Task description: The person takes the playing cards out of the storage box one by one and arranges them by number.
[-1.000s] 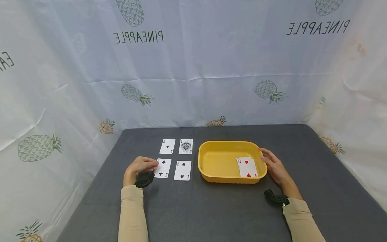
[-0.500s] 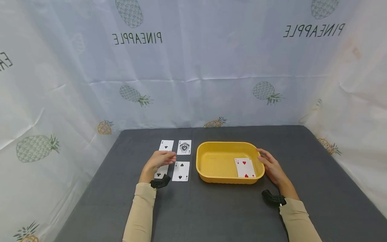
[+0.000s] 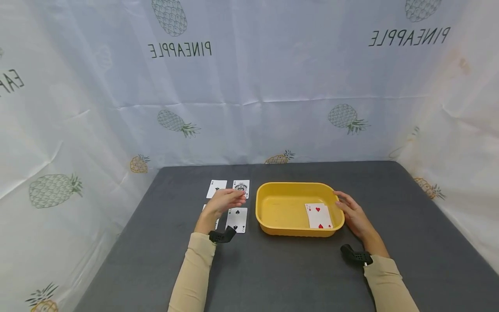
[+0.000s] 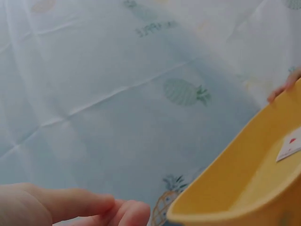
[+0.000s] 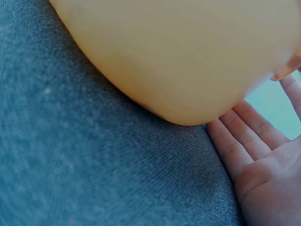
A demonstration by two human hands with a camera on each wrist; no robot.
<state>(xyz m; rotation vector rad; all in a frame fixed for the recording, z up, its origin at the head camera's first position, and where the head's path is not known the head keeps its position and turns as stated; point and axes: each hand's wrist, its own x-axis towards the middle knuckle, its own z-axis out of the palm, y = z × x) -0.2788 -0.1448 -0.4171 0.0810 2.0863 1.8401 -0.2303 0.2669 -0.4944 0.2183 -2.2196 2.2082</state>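
My left hand (image 3: 224, 201) hovers above four-corner rows of playing cards, its thumb close to its loosely bent fingers. No card shows in it in the left wrist view. Under or beside it lie the ace of clubs (image 3: 215, 186), the ornate ace of spades (image 3: 241, 183), the two of spades (image 3: 236, 220) and a mostly hidden two of clubs (image 3: 204, 207). My right hand (image 3: 352, 216) holds the right end of a yellow tray (image 3: 280, 183), thumb at the rim and several fingers along the outer wall. A two of hearts (image 3: 317, 215) lies inside the tray.
The dark grey cloth-covered table (image 3: 280, 273) ends at a pineapple-print curtain (image 3: 249, 104) behind. Similar cloth hangs at both sides. Another card edge peeks out from under the two of hearts.
My left hand has left the two of clubs and moved right and slightly away, toward the ace of spades. My right hand and the tray have stayed in place.
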